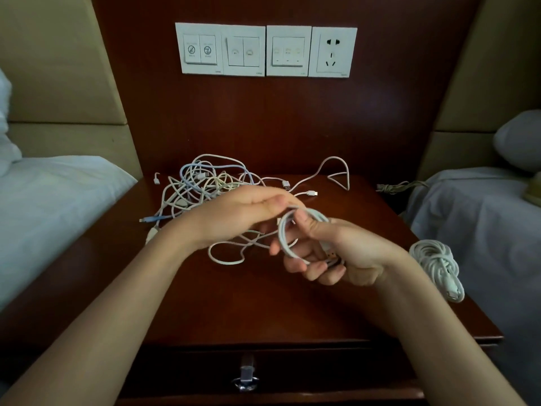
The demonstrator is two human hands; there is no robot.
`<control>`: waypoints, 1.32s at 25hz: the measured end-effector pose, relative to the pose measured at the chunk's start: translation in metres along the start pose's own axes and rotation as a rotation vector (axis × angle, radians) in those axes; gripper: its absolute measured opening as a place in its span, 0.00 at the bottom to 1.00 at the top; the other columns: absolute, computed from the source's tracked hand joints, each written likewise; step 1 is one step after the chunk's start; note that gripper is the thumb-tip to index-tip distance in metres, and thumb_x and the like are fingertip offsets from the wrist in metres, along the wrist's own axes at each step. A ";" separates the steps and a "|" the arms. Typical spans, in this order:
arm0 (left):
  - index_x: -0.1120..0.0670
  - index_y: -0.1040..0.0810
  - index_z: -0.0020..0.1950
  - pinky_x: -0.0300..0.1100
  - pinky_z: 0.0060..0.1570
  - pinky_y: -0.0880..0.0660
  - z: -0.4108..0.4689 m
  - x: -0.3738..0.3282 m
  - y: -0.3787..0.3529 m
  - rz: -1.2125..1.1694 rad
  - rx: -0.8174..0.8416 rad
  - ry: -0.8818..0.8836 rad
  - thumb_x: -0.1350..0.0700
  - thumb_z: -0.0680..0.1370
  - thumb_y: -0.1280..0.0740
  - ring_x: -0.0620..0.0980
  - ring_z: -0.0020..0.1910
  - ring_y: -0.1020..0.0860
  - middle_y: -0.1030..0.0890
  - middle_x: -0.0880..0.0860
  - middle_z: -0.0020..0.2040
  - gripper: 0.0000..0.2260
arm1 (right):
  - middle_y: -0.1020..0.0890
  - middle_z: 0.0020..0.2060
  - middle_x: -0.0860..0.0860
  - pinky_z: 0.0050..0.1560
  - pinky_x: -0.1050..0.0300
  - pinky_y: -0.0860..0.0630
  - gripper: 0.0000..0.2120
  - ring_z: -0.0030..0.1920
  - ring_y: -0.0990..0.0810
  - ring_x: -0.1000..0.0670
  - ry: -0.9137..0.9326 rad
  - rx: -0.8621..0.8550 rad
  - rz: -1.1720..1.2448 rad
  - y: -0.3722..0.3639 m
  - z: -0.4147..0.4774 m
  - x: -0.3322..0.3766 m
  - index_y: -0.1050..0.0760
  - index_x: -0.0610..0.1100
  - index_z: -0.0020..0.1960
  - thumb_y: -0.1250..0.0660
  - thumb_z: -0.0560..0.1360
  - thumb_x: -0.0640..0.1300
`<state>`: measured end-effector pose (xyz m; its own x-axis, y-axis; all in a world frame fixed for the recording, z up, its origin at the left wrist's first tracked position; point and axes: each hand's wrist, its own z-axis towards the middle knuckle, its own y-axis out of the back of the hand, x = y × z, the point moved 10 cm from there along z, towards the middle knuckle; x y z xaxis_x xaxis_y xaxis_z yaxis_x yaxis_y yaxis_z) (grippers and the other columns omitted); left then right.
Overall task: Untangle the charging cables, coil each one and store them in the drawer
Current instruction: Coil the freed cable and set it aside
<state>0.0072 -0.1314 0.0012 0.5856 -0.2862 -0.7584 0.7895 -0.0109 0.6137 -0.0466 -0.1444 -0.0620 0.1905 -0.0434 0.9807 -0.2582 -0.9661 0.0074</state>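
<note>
Where the head view looks down on the nightstand [263,303], a white cable coil [282,238] is held just above the wood top, front-centre, btwn both hands.

- Right hand [336,253]: palm turned up, coil gripped. Thumb is pressed onto the coil's upper side and the fingers [307,268] are curled under its lower loops. A connector end is seen tucked in the palm.
- Left hand [243,215]: reached across from the left w/ fingers held pressed together. The tips are closed on the strand at the coil's top, beside the right thumb. Some motion blur here, so the exact pinch is not resolved.
- Loose tail [225,256] of white cable is left lying in a loop on the top, under the left wrist.
- Cable tangle [202,183]: white, cream and pale-blue cables are piled at the back-left of the top, behind the hands. Several plug ends are splayed out, and one blue end [155,218] is pointed left.
- Finished coil [439,265]: a white bundle is set at the right edge of the top, well apart from the tangle.
- Drawer [205,367]: seen shut below the top, w/ a metal pull [246,373] at centre.
- Wall: a row of switch plates [222,49] and a socket [333,52] are mounted on the dark panel.
- White bedding [44,200] is seen on either side.
</note>
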 end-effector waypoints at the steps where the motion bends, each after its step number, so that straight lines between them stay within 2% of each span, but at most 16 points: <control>1: 0.52 0.22 0.55 0.27 0.38 0.31 -0.002 -0.005 0.006 0.032 -0.025 -0.043 0.53 0.81 0.43 0.38 0.35 0.25 0.20 0.43 0.37 0.11 | 0.30 0.29 0.49 0.20 0.69 0.48 0.24 0.26 0.38 0.57 0.020 -0.009 0.006 0.003 -0.001 0.002 0.20 0.44 0.46 0.44 0.72 0.63; 3: 0.52 0.22 0.55 0.25 0.38 0.33 -0.001 -0.016 0.011 0.162 -0.069 -0.128 0.57 0.80 0.43 0.33 0.35 0.25 0.22 0.36 0.36 0.11 | 0.29 0.30 0.49 0.20 0.69 0.46 0.26 0.26 0.37 0.57 0.063 -0.019 0.019 0.006 -0.003 0.006 0.19 0.45 0.47 0.44 0.72 0.65; 5: 0.51 0.22 0.55 0.25 0.38 0.32 0.000 -0.022 0.016 0.229 -0.155 -0.149 0.59 0.81 0.43 0.32 0.36 0.25 0.23 0.34 0.35 0.10 | 0.28 0.30 0.48 0.20 0.69 0.45 0.27 0.26 0.37 0.57 0.111 -0.039 0.065 0.008 -0.002 0.010 0.20 0.44 0.49 0.46 0.73 0.64; 7: 0.50 0.22 0.56 0.30 0.35 0.30 -0.001 -0.022 0.028 0.335 -0.295 -0.152 0.55 0.81 0.43 0.36 0.34 0.24 0.22 0.38 0.35 0.10 | 0.29 0.29 0.48 0.19 0.69 0.45 0.28 0.25 0.37 0.57 0.165 -0.085 0.168 0.014 -0.003 0.016 0.22 0.42 0.55 0.46 0.75 0.64; 9: 0.50 0.23 0.55 0.40 0.33 0.30 -0.005 -0.017 0.036 0.517 -0.393 -0.129 0.51 0.79 0.45 0.42 0.30 0.26 0.26 0.44 0.30 0.13 | 0.29 0.28 0.47 0.19 0.70 0.47 0.32 0.24 0.38 0.56 0.193 -0.179 0.250 0.024 -0.007 0.020 0.27 0.38 0.61 0.46 0.71 0.62; 12: 0.49 0.25 0.54 0.43 0.29 0.34 -0.006 -0.012 0.035 0.639 -0.424 -0.100 0.48 0.79 0.47 0.43 0.26 0.29 0.31 0.46 0.25 0.13 | 0.29 0.27 0.48 0.20 0.68 0.50 0.28 0.23 0.39 0.57 0.260 -0.262 0.282 0.032 -0.013 0.026 0.29 0.45 0.61 0.46 0.70 0.61; 16: 0.45 0.30 0.49 0.45 0.30 0.32 -0.002 -0.006 0.023 0.577 -0.357 -0.095 0.47 0.79 0.49 0.43 0.28 0.28 0.29 0.46 0.28 0.09 | 0.29 0.28 0.48 0.19 0.70 0.47 0.23 0.23 0.39 0.57 0.411 -0.266 0.409 0.033 -0.016 0.038 0.29 0.53 0.62 0.48 0.72 0.60; 21: 0.42 0.32 0.46 0.49 0.35 0.28 -0.002 -0.010 0.014 0.501 -0.335 -0.120 0.49 0.79 0.48 0.44 0.31 0.27 0.26 0.46 0.30 0.06 | 0.29 0.29 0.48 0.18 0.71 0.45 0.20 0.23 0.38 0.58 0.528 -0.344 0.641 0.044 -0.020 0.041 0.28 0.49 0.54 0.50 0.75 0.60; 23: 0.42 0.30 0.54 0.51 0.35 0.29 -0.001 -0.009 0.012 0.532 -0.335 -0.104 0.50 0.80 0.48 0.45 0.31 0.27 0.26 0.48 0.31 0.09 | 0.29 0.29 0.48 0.17 0.70 0.45 0.20 0.23 0.38 0.58 0.502 -0.402 0.689 0.049 -0.018 0.034 0.29 0.48 0.53 0.52 0.78 0.59; 24: 0.42 0.31 0.61 0.47 0.35 0.29 0.001 -0.009 0.009 0.565 -0.318 -0.086 0.51 0.81 0.48 0.45 0.31 0.28 0.27 0.48 0.32 0.12 | 0.29 0.29 0.48 0.17 0.70 0.45 0.21 0.23 0.39 0.57 0.481 -0.434 0.692 0.051 -0.017 0.030 0.29 0.47 0.53 0.53 0.79 0.59; 26: 0.40 0.40 0.72 0.37 0.35 0.33 0.003 -0.007 -0.004 0.635 -0.252 -0.018 0.53 0.83 0.48 0.43 0.31 0.29 0.30 0.46 0.31 0.19 | 0.29 0.29 0.48 0.17 0.70 0.46 0.22 0.22 0.39 0.57 0.444 -0.486 0.678 0.054 -0.015 0.024 0.28 0.45 0.54 0.54 0.80 0.58; 27: 0.39 0.44 0.73 0.35 0.36 0.32 0.004 -0.004 -0.012 0.632 -0.205 0.020 0.53 0.83 0.48 0.44 0.32 0.29 0.30 0.46 0.32 0.20 | 0.29 0.28 0.48 0.17 0.69 0.46 0.23 0.22 0.39 0.58 0.426 -0.505 0.673 0.056 -0.015 0.021 0.27 0.43 0.53 0.54 0.81 0.58; 28: 0.39 0.44 0.73 0.39 0.39 0.30 0.005 0.001 -0.019 0.615 -0.161 0.042 0.53 0.83 0.48 0.45 0.34 0.27 0.28 0.48 0.34 0.19 | 0.30 0.27 0.49 0.16 0.69 0.46 0.24 0.22 0.39 0.58 0.405 -0.518 0.664 0.057 -0.015 0.019 0.26 0.42 0.53 0.55 0.81 0.58; 30: 0.47 0.34 0.65 0.51 0.44 0.28 0.006 0.006 -0.020 0.508 -0.154 0.062 0.54 0.83 0.48 0.51 0.37 0.26 0.25 0.52 0.36 0.12 | 0.30 0.25 0.50 0.16 0.69 0.47 0.26 0.21 0.40 0.58 0.344 -0.531 0.608 0.059 -0.015 0.015 0.25 0.40 0.51 0.55 0.81 0.57; 31: 0.52 0.30 0.59 0.53 0.44 0.27 0.006 0.009 -0.014 0.405 -0.196 0.078 0.57 0.82 0.47 0.51 0.37 0.25 0.25 0.53 0.37 0.09 | 0.30 0.25 0.50 0.16 0.69 0.47 0.27 0.21 0.41 0.58 0.308 -0.530 0.570 0.059 -0.015 0.013 0.25 0.40 0.51 0.55 0.81 0.57; 33: 0.56 0.27 0.53 0.45 0.40 0.24 0.007 0.014 0.001 0.128 -0.314 0.127 0.65 0.80 0.46 0.47 0.35 0.24 0.24 0.52 0.39 0.09 | 0.31 0.25 0.50 0.17 0.69 0.47 0.27 0.21 0.41 0.58 0.248 -0.512 0.496 0.057 -0.013 0.011 0.25 0.38 0.55 0.53 0.81 0.57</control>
<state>0.0148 -0.1419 -0.0068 0.6859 -0.1444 -0.7133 0.7147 0.3181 0.6229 -0.0718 -0.1961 -0.0483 -0.2657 -0.3252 0.9076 -0.6778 -0.6064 -0.4157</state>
